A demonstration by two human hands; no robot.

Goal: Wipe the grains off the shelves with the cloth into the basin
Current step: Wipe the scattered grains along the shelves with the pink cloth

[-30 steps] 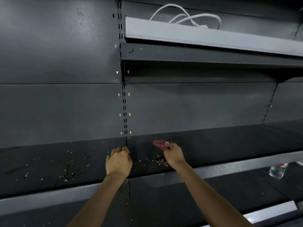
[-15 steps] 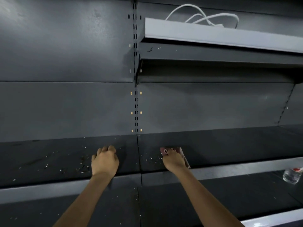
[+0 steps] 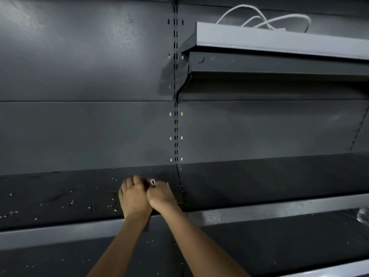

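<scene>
A lower shelf [image 3: 259, 242] is seen nearest, with a few pale specks scattered on its dark surface. Just above it, two bare forearms are stretched forward over the grey front lip of the middle shelf [image 3: 259, 186]. The left hand [image 3: 134, 198] is laid knuckles-up on that shelf, its fingers curled downward; whether anything is held under it cannot be told. The right hand [image 3: 161, 196] is pressed against the left one, side by side, and a small reddish piece of the cloth [image 3: 150, 182] (mostly hidden behind the fingers) is pinched at its far edge. Both hands are placed just left of the seam between the two shelf sections. Grains [image 3: 91, 206] are strewn over the middle shelf to the left of the hands, with a few close beside the right hand. At the far right edge, a blurred clear object [image 3: 363, 215] is glimpsed. Farther back and higher, an upper shelf [image 3: 279, 40] is mounted on the right, and a white cable [image 3: 265, 19] is coiled on top of it.
</scene>
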